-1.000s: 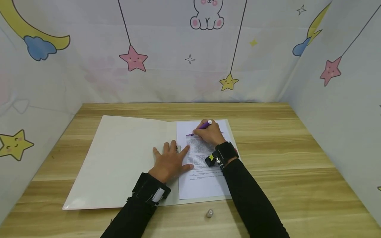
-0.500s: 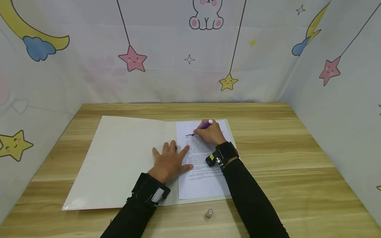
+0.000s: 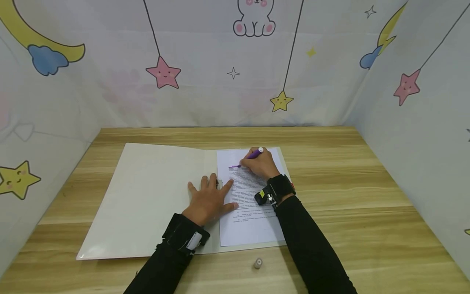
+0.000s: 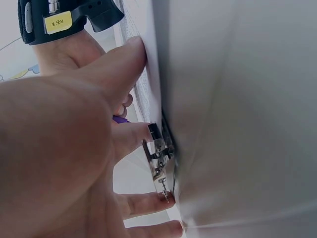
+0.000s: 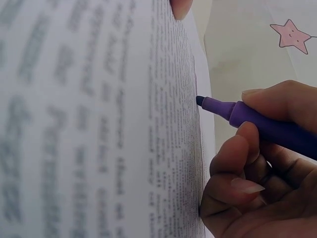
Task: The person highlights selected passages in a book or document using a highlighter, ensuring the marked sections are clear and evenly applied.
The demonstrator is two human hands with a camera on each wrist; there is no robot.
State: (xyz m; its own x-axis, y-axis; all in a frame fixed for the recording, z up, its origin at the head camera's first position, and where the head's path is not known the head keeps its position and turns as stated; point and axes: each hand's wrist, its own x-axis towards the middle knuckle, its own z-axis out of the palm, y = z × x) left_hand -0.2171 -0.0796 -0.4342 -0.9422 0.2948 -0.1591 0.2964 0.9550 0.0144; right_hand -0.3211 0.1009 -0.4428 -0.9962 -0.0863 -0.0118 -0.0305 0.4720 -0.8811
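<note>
In my right hand (image 3: 260, 164) I grip a purple highlighter (image 5: 267, 130), uncapped. Its dark tip meets the top lines of a printed sheet (image 3: 253, 234), where a purple stroke (image 3: 233, 166) runs along the text. The sheet lies on the right side of an opened white folder (image 3: 147, 196). My left hand (image 3: 207, 203) lies spread with straight fingers across the folder's spine, thumb and index finger on the sheet's left edge. Beside those fingers a metal clip (image 4: 161, 158) shows in the left wrist view, partly hidden by the hand in the head view.
A small greyish cap (image 3: 258, 263) stands on the wooden table (image 3: 352, 212) just in front of the folder. White cloth walls (image 3: 205, 102) printed with stars and a moon close in the back and both sides.
The highlighter tip has slid slightly right along the top line of text, with the right hand moving along. The left hand stays where it was.
</note>
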